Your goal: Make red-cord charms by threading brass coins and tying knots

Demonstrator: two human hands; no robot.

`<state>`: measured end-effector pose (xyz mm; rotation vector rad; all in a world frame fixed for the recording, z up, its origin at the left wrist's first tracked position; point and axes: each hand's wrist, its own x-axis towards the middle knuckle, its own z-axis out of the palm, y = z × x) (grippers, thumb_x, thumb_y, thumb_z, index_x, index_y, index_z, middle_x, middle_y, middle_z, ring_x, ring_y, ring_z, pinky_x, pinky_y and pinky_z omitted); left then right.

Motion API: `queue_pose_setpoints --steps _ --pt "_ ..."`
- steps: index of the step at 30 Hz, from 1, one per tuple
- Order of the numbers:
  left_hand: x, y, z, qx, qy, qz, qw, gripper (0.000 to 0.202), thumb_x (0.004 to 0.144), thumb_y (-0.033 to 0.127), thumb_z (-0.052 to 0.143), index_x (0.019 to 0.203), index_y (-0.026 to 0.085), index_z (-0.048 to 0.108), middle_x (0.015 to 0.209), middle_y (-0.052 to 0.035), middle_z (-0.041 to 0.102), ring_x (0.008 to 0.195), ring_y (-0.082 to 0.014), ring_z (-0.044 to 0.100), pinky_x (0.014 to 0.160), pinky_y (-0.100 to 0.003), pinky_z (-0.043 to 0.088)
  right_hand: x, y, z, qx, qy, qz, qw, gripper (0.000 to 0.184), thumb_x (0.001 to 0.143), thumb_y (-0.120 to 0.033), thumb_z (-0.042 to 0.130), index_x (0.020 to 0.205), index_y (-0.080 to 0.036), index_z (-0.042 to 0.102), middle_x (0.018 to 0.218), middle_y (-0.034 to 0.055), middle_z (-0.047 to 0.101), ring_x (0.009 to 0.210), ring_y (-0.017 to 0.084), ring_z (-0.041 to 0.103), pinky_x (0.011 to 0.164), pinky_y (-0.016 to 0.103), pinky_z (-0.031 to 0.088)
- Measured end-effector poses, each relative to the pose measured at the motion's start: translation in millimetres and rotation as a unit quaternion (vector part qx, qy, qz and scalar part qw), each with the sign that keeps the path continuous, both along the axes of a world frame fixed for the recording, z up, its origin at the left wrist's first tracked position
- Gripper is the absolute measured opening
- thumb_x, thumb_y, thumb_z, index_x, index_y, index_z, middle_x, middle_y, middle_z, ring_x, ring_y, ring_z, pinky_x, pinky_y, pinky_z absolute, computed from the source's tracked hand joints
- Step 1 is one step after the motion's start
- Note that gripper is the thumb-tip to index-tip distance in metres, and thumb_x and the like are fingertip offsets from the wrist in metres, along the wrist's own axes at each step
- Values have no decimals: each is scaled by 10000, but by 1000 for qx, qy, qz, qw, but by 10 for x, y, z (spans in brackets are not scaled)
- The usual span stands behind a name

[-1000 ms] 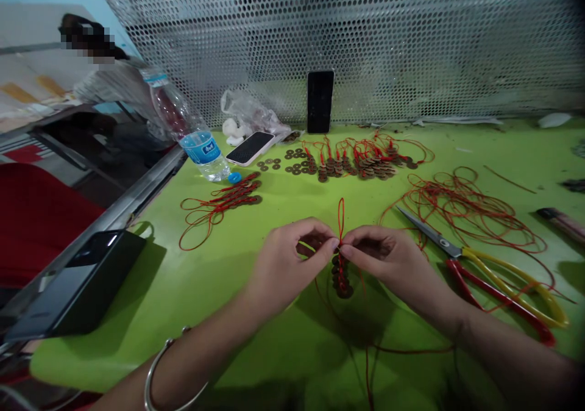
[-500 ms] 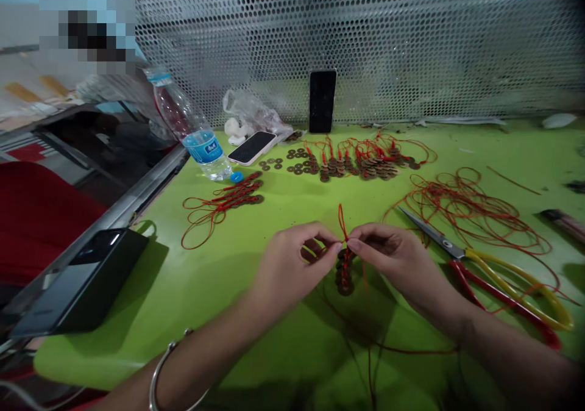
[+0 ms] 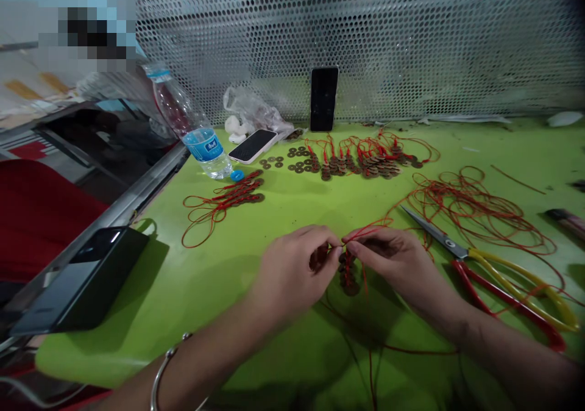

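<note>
My left hand (image 3: 299, 268) and my right hand (image 3: 393, 255) meet at the middle of the green table, thumb and forefinger of each pinched on red cord (image 3: 365, 231). Just below the fingertips hangs a string of dark holed coins (image 3: 350, 277), bound by the cord. The cord's loop lies rightward over my right fingers, and thin tails trail down below the coins. Exactly where the cord passes between the fingertips is hidden. Right of my right hand lie scissors (image 3: 450, 246) with one yellow and one red handle.
A red cord tangle (image 3: 470, 210) lies at right. Strung coins (image 3: 379, 161) and loose coins (image 3: 299, 152) lie at the back, more strings (image 3: 237, 194) at left. A bottle (image 3: 205, 146), a flat phone (image 3: 253, 146), an upright phone (image 3: 324, 100) and a dark box (image 3: 100, 277) stand around.
The cord loop, which stood upright above the fingertips, now lies to the right across my right fingers. My left hand has turned slightly, its fingers more curled; both hands remain pinched together.
</note>
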<state>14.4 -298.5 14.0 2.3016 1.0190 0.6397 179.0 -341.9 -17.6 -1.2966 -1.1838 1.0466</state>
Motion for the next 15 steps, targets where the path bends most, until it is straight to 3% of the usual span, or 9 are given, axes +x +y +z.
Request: queue_pose_setpoints --steps 10,15 --pt "5 -11 -11 -1 -23 -5 1000 105 819 201 513 810 192 617 720 1 629 611 -105 547 560 -230 425 19 19 26 -8 0 -1 1000 183 642 -347 740 682 -179 682 728 40 690 683 160 647 676 250 549" --pt "-137 -247 212 21 -103 -76 992 205 809 373 558 966 266 636 901 -51 654 903 -196 590 770 -338 492 43 16 3 -3 -37 -14 999 221 676 -388 704 693 -169 684 744 61 689 682 166 649 667 257 554"
